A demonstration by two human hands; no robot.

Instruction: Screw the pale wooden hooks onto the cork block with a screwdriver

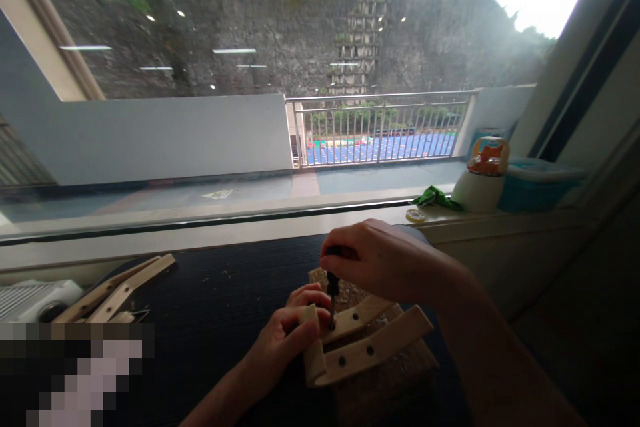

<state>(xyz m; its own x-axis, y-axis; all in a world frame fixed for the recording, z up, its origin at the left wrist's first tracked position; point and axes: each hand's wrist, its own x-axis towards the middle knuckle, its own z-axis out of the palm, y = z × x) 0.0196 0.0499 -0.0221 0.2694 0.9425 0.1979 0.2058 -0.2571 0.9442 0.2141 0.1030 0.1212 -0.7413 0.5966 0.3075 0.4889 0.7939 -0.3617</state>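
Observation:
My right hand [360, 257] is closed around the dark handle of a screwdriver [333, 293], held upright. The screwdriver's tip meets the far bar of a pale wooden frame [395, 337], at or close to a dark round hole. With fingers wrapped round the frame's left end, my left hand [290, 327] grips it beside the shaft. Two bars with dark holes run from a short crosspiece on the left. Beneath the frame lies a rough brown wooden block [385, 380]. Whether a screw sits under the tip is too small to tell.
More bent wooden pieces [133, 287] lie at the left of the dark table [210, 307], by a white appliance [40, 297]. Along the windowsill stand a green cloth [436, 197], a tape roll [415, 215], a white bottle with orange top [483, 180] and a teal box [537, 187].

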